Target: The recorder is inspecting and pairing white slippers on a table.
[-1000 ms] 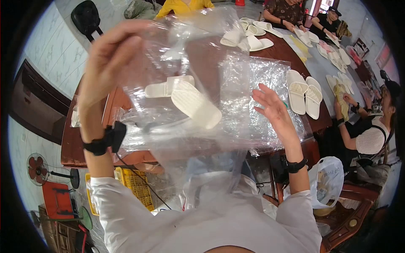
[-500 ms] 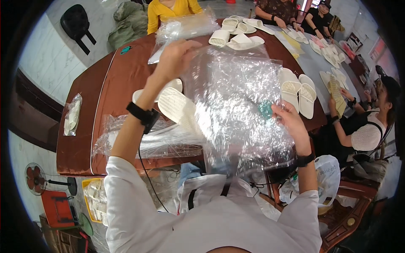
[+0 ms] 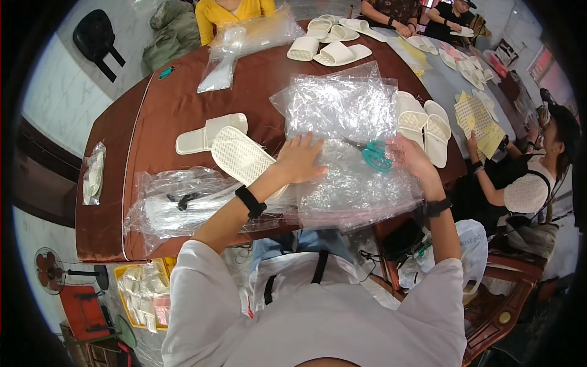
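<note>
A stack of clear plastic bags [image 3: 354, 189] lies at the table's front edge before me. My left hand [image 3: 301, 160] rests on its left part, fingers stretched out and palm down. Teal-handled scissors [image 3: 377, 156] lie on the stack, blades toward the upper left. Close by their handles is my right hand [image 3: 414, 158], its fingers blurred, so a grip on anything cannot be made out. Beyond my hands lies another shiny clear bag [image 3: 342, 101]. Left of my left hand, one white slipper [image 3: 241, 156] shows its textured sole, overlapping a second white slipper [image 3: 211, 133].
White slippers [image 3: 424, 128] lie right of the bags, more slippers [image 3: 336, 46] at the far edge. Clear packaging [image 3: 183, 202] sits front left, a bagged item [image 3: 93, 174] far left. People work across and at right, one holding a yellow patterned sheet [image 3: 483, 122].
My left hand has come down from above the far side of the table onto the bags. The clear bag between my hands has dropped flat, exposing the scissors more plainly.
</note>
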A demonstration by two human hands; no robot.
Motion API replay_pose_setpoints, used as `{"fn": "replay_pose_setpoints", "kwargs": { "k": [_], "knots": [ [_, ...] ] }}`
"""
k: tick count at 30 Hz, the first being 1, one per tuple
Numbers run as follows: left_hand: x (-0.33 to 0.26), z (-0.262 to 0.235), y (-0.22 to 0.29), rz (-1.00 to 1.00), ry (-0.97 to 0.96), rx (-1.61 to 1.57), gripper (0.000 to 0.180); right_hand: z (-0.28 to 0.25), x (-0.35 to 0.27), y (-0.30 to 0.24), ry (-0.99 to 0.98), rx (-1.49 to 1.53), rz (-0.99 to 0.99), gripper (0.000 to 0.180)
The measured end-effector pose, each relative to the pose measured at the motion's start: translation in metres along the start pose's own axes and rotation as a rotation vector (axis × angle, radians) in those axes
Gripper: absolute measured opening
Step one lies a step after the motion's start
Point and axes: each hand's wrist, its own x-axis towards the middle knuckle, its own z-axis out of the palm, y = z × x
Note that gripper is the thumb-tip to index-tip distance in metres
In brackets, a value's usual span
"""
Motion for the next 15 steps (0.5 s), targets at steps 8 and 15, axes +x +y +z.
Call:
{"fn": "replay_pose_setpoints", "kwargs": {
  "k": [8, 15],
  "knots": [
    [0.003, -0.004, -0.005, 0.017, -0.032, -0.066, 0.084, -0.035, 0.001, 0.002, -0.354, -0.037, 0.065, 0.036],
    [0.005, -0.003, -0.007, 0.017, -0.056, -0.109, 0.085, -0.033, 0.012, -0.001, -0.331, -0.341, -0.102, 0.029]
  ]
}}
